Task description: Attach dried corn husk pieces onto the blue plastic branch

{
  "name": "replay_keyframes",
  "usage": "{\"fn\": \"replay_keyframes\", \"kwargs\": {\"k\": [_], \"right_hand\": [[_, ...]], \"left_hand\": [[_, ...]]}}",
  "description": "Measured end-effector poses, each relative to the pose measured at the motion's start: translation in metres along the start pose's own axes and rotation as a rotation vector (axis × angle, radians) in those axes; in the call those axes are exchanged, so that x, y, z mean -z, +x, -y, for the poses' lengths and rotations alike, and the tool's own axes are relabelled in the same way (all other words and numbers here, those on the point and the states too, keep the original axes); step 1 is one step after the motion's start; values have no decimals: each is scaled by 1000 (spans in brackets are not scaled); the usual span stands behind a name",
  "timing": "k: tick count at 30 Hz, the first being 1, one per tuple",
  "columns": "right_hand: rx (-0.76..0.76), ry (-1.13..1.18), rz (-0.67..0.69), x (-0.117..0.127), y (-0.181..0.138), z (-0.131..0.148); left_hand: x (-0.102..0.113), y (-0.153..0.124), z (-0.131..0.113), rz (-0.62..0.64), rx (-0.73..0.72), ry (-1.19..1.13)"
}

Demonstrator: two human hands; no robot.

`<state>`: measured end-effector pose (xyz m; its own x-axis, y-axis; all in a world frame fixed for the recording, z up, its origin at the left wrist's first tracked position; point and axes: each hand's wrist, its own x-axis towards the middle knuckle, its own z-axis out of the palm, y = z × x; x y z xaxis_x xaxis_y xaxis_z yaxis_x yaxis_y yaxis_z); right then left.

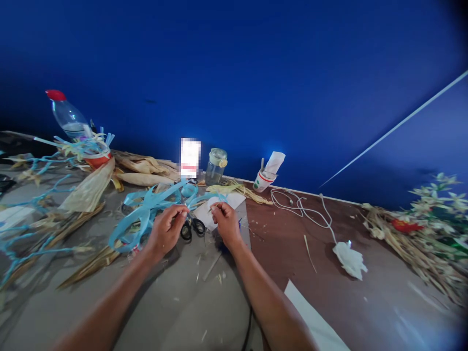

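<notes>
Both my hands are raised over the table's middle, fingers pinched. My left hand pinches a light blue ribbon that loops away to the left. My right hand is closed on a thin strip, possibly the ribbon's other end or a husk piece; it is too small to name. Black-handled scissors lie on the table between and just under the two hands. A white paper sheet lies behind my right hand.
Dried corn husks and blue-wrapped stems cover the left. A plastic bottle, a glass jar and a cup stand along the blue wall. A white cable, a white husk flower and husk flowers lie to the right.
</notes>
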<state>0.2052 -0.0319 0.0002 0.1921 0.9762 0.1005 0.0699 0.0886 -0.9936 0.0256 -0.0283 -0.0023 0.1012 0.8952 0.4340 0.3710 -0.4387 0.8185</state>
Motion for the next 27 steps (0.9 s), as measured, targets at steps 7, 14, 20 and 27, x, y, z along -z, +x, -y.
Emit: {"fn": "replay_keyframes", "kwargs": {"k": [7, 14, 20, 27], "right_hand": [[21, -71, 72, -6, -9, 9], [43, -151, 485, -12, -25, 24], [-47, -162, 687, -13, -31, 20], [-51, -89, 589, -13, -26, 19]], "left_hand": [[4, 2, -5, -32, 4, -12], [10, 5, -16, -110, 76, -126], [13, 8, -13, -99, 96, -136], [11, 10, -2, -180, 27, -61]]}}
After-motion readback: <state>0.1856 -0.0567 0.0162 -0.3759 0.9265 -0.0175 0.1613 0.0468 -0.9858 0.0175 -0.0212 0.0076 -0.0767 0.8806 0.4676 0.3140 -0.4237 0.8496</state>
